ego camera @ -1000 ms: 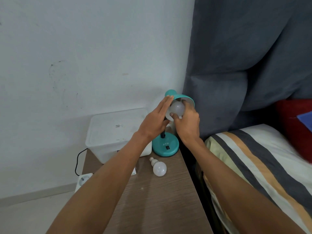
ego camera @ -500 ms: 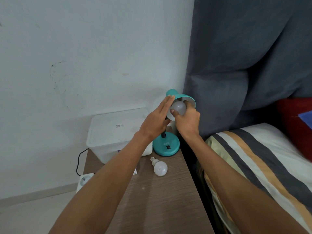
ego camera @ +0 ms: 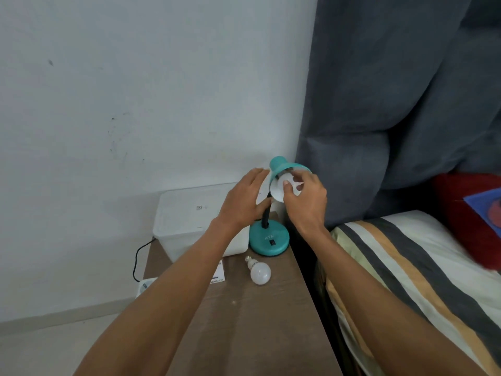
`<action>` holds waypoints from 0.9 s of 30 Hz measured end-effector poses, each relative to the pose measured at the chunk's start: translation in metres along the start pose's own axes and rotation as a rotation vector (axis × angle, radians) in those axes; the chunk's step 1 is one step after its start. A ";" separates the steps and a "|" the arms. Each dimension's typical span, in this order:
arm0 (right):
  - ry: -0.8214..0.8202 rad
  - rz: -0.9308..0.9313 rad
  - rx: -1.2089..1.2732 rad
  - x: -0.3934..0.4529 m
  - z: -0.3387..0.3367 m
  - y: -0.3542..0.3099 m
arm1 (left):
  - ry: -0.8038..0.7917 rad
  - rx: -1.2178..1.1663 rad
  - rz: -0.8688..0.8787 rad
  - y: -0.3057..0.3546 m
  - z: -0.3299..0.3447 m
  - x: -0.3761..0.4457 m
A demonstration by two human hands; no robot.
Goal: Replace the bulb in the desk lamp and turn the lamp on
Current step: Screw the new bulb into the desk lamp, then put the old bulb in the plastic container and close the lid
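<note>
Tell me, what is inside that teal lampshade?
A white bulb sits inside the lampshade, gripped by the right hand. Its socket is hidden by shade and fingers.

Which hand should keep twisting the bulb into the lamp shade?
Right. The right hand already pinches the bulb inside the teal lamp shade; the left hand lies open beside the shade, better placed to steady it.

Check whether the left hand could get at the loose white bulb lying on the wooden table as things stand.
Probably yes. The left hand rests open beside the teal lamp shade, holding nothing, and the loose white bulb lies uncovered on the wooden table just below it, nothing between.
</note>
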State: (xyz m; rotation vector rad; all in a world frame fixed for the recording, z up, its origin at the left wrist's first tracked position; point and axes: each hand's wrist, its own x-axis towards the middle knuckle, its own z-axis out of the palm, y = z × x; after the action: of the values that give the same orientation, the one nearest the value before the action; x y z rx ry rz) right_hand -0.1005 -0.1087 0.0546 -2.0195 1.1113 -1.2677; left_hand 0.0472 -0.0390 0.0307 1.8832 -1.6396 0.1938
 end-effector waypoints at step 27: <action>-0.667 0.126 -0.045 -0.021 0.149 0.015 | -0.044 -0.285 -0.787 -0.168 -0.068 -0.109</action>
State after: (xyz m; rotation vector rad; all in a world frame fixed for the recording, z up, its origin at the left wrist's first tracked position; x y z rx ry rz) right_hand 0.0235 -0.0998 -0.0322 -2.1227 0.9149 -0.4377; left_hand 0.2002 0.0945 -0.0288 2.1457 -0.7897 -0.3888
